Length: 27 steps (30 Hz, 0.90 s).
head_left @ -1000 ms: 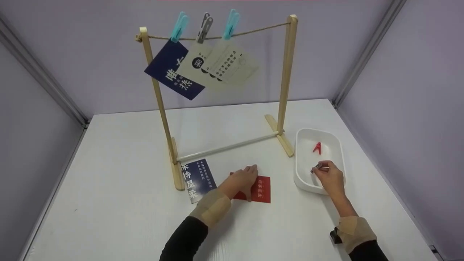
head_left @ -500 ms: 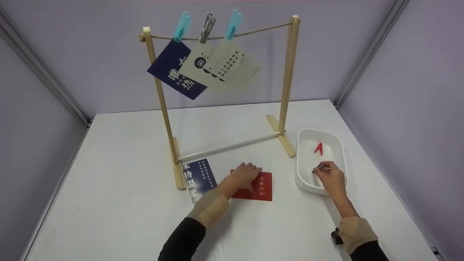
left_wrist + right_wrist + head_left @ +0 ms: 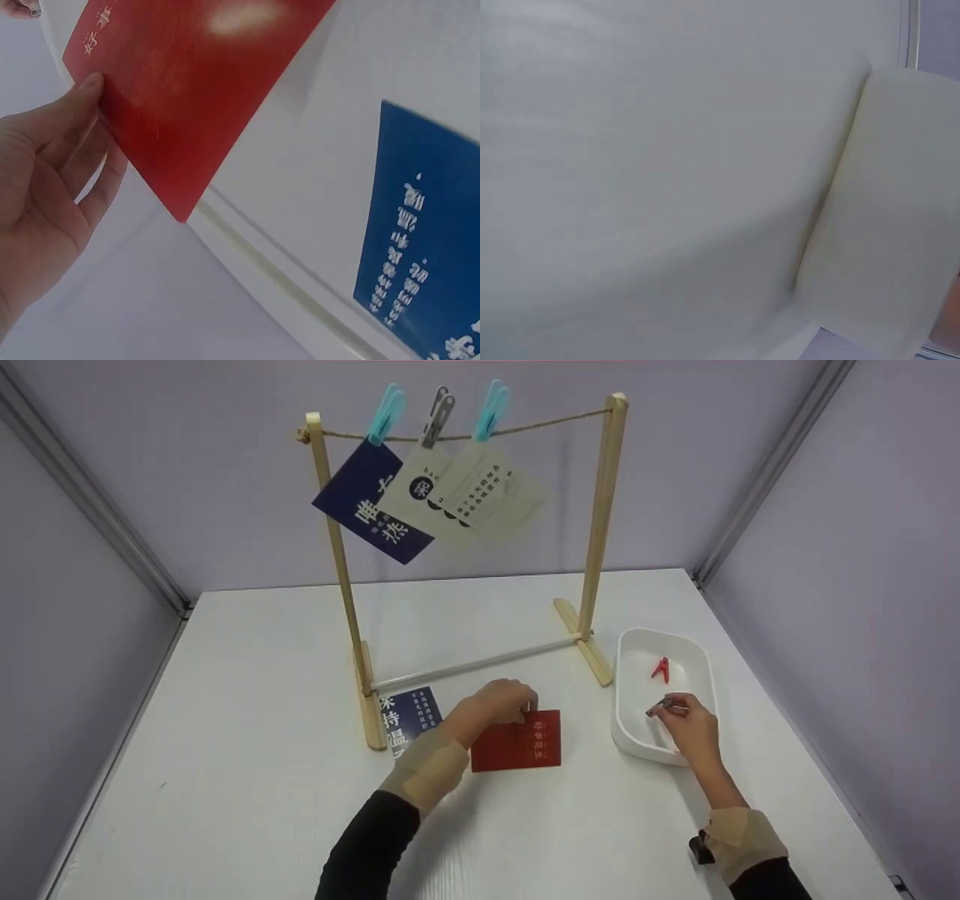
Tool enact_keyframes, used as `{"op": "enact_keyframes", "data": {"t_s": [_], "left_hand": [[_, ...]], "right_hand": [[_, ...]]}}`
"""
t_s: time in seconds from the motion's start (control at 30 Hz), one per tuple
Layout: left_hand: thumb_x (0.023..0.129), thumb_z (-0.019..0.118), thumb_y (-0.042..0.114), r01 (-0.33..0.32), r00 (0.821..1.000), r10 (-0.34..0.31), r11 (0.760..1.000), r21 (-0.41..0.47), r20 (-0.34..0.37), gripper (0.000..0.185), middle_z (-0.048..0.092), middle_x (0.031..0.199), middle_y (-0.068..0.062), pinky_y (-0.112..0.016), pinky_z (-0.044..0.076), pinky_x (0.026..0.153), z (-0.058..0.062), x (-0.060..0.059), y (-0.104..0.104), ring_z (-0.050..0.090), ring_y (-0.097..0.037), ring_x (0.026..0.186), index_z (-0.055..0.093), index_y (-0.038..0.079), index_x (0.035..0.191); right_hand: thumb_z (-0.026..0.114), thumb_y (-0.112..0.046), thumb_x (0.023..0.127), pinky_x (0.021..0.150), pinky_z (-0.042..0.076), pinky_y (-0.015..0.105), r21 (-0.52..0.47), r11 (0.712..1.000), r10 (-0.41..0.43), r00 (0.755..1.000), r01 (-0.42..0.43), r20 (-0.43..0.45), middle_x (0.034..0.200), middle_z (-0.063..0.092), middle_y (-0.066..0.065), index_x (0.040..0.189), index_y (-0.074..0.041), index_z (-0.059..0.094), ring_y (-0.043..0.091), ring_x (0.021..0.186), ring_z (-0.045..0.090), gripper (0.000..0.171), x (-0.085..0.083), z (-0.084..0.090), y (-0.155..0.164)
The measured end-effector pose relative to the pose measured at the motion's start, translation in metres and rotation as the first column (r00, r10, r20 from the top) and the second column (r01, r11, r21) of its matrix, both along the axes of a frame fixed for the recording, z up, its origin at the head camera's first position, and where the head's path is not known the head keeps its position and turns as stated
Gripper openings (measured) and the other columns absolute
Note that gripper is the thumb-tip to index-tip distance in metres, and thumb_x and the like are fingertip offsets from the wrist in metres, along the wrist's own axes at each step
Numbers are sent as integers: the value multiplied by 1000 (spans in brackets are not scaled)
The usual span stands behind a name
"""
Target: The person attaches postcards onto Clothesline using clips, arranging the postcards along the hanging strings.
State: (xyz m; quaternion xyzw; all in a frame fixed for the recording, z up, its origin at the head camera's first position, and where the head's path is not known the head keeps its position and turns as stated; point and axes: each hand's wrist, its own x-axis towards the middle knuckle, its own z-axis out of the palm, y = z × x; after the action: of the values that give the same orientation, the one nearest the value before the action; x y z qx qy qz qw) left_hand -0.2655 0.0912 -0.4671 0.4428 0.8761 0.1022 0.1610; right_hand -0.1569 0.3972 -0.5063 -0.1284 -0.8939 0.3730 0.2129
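Head view: the left hand (image 3: 499, 705) has its grip pinched on the top edge of the red card (image 3: 517, 742), which lies near the middle of the tabletop (image 3: 225, 780), tilted up at that edge. At 3 o'clock from it, the right hand (image 3: 686, 724) grasps a grey clip (image 3: 658, 706) over the white tray (image 3: 634, 735); a red clip (image 3: 661, 668) lies at the tray's 12 o'clock end.

Left wrist view: fingers (image 3: 71, 124) clasp the red card's (image 3: 187, 82) edge; the blue card (image 3: 424, 240) lies at 4 o'clock.

Right wrist view: only a pale surface, seemingly the tray (image 3: 667, 165); the grip is out of sight.
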Motion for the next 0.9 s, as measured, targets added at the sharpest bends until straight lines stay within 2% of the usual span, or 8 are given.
{"op": "enact_keyframes", "data": {"t_s": [0.1, 0.2, 0.27, 0.37, 0.47, 0.6, 0.73, 0.9], "left_hand": [[85, 64, 6, -16, 999, 14, 998, 56, 37, 23, 64, 98, 1, -27, 45, 83, 12, -8, -2, 57, -15, 94, 65, 12, 107], [87, 61, 6, -130, 984, 108, 980, 154, 144, 24, 62, 100, 2, -28, 44, 85, 26, -17, -4, 56, -14, 96, 62, 13, 110], [88, 60, 6, -226, 959, 171, 943, 243, 227, 24, 61, 101, 2, -28, 46, 83, 36, -22, -6, 57, -13, 95, 60, 13, 111], [89, 58, 4, -324, 926, 199, 853, 409, 319, 23, 61, 102, -1, -27, 49, 78, 49, -29, -10, 60, -14, 92, 58, 10, 111], [89, 58, 0, -365, 919, 175, 720, 590, 354, 21, 61, 102, -8, -25, 51, 73, 63, -39, -13, 62, -18, 87, 55, 3, 109], [86, 59, -5, -444, 892, 149, 472, 762, 427, 21, 60, 99, -15, -27, 52, 71, 88, -52, -14, 63, -24, 83, 52, -4, 106], [85, 59, -8, -520, 854, 112, 232, 822, 509, 26, 59, 99, -18, -29, 53, 69, 115, -60, -12, 63, -28, 80, 49, -6, 108], [86, 57, -9, -543, 838, 66, 12, 840, 541, 31, 57, 103, -20, -30, 53, 73, 141, -65, -12, 62, -29, 86, 45, -8, 115]], "right_hand": [[71, -8, 80, 61, 41, 6, -5, 1000, -4, 1000, 4, 19, 90, 66, 20, 100, 6, 61, 14, 81, 65, 26, -4, 15, 5], [71, -12, 81, 63, 40, 7, 19, 1000, -4, 1000, 4, 17, 93, 66, 20, 103, 6, 61, -6, 75, 57, 30, -12, 40, 11], [70, -15, 82, 66, 40, 8, 31, 1000, 6, 1000, -6, 11, 96, 65, 20, 105, 5, 61, -12, 74, 51, 32, -20, 63, 14], [68, -20, 85, 69, 41, 11, 35, 999, 19, 1000, -19, 7, 101, 64, 21, 110, 5, 59, -11, 77, 50, 37, -34, 107, 13], [68, -26, 85, 72, 42, 15, 27, 999, 25, 999, -24, -27, 101, 64, 15, 111, 4, 59, -5, 81, 53, 41, -51, 158, 5], [70, -26, 83, 77, 44, 18, -3, 997, 70, 993, -71, -91, 99, 64, 3, 113, 2, 59, 2, 87, 57, 42, -73, 224, -19], [71, -18, 81, 84, 45, 20, -80, 979, 173, 974, -186, -146, 102, 63, 1, 114, 1, 59, 8, 94, 58, 39, -92, 279, -53], [67, -15, 85, 85, 44, 21, -28, 954, 289, 939, -299, -186, 105, 62, 5, 117, -1, 58, 11, 94, 58, 36, -112, 328, -96]]}}
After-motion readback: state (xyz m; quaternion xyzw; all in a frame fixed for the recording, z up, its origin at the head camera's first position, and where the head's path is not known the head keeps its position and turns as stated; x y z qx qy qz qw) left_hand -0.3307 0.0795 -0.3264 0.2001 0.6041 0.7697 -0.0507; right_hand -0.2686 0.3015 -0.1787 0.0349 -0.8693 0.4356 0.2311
